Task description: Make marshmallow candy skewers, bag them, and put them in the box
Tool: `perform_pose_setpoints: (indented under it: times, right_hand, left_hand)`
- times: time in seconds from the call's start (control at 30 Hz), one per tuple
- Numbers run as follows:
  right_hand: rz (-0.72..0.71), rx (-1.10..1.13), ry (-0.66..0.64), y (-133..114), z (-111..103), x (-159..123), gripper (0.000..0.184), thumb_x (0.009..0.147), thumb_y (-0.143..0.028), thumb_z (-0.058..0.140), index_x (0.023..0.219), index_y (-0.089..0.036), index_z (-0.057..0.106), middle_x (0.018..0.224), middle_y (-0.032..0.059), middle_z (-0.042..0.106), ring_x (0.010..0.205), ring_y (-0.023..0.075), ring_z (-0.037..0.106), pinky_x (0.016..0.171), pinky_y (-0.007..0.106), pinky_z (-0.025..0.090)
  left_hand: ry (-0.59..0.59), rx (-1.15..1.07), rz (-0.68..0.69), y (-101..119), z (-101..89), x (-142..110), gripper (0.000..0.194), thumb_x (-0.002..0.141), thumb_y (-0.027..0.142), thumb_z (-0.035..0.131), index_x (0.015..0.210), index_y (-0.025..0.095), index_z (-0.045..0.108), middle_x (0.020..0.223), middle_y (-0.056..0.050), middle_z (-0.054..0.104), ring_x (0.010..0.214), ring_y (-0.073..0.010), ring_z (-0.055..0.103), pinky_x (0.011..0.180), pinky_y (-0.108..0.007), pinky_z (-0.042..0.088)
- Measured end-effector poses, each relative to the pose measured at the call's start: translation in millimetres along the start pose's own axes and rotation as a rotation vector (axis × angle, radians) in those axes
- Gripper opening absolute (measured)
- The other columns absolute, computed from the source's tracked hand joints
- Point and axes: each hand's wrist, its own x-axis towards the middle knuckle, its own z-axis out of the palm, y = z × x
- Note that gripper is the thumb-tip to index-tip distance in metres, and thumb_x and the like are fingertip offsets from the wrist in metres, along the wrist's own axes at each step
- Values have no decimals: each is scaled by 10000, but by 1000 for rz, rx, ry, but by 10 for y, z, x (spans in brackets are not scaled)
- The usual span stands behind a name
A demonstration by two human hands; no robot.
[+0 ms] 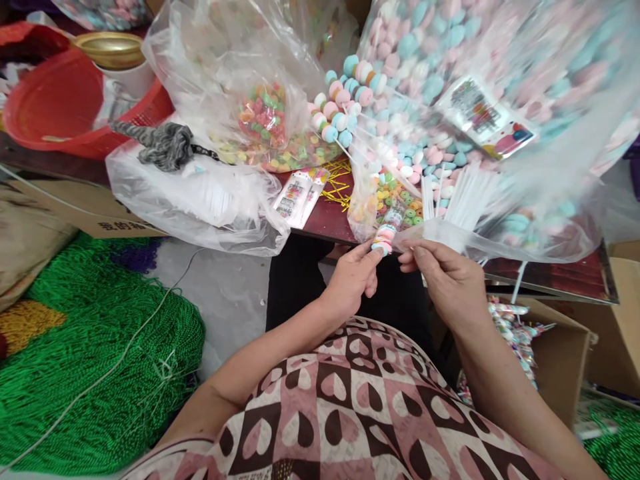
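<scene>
My left hand point(353, 272) is closed on a short stack of pink, white and blue marshmallows point(385, 239), holding it at its near end between thumb and fingers. Clear wrapping seems to cover the stack's far end. To the right, my right hand point(449, 272) has thumb and forefinger pinched together; whatever lies between them is too small to make out. Just beyond both hands, an open plastic bag holds gummy rings point(413, 212). White sticks point(470, 200) stand close past my right hand.
Large bags of marshmallows point(430, 40) fill the table's right. Finished marshmallow skewers point(337, 110), gold twist ties point(337, 183) and printed packets point(301, 197) lie mid-table. A red basket point(40, 107) stands at left. Green cord point(100, 373) heaps on the floor; a cardboard box point(560, 347) sits right.
</scene>
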Motion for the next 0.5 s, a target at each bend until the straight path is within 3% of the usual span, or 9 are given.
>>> perform_pose_setpoints:
  times: [0.13, 0.3, 0.5]
  right_hand:
    - [79, 109, 6, 30, 52, -15, 183, 876, -304, 625, 994, -212, 731, 848, 27, 753, 675, 146, 698, 667, 312, 598]
    - [-19, -45, 12, 24, 119, -18, 207, 855, -327, 659, 1010, -205, 722, 943, 53, 739, 775, 169, 675, 735, 343, 574]
    - [-85, -118, 18, 1, 61, 14, 189, 880, -312, 633, 1018, -221, 725, 893, 36, 738, 721, 158, 658, 676, 309, 548]
  left_hand:
    - [-4, -5, -4, 7, 20, -23, 541, 763, 428, 715, 1211, 138, 627, 398, 128, 343, 331, -47, 265, 364, -188, 218]
    - [-27, 66, 58, -4, 21, -36, 548, 784, 413, 697, 1265, 162, 620, 431, 128, 351, 332, -41, 276, 356, -188, 228]
    - [-34, 165, 111, 16, 38, -67, 478, 832, 381, 642, 1265, 181, 637, 449, 120, 363, 335, -40, 291, 352, -187, 240]
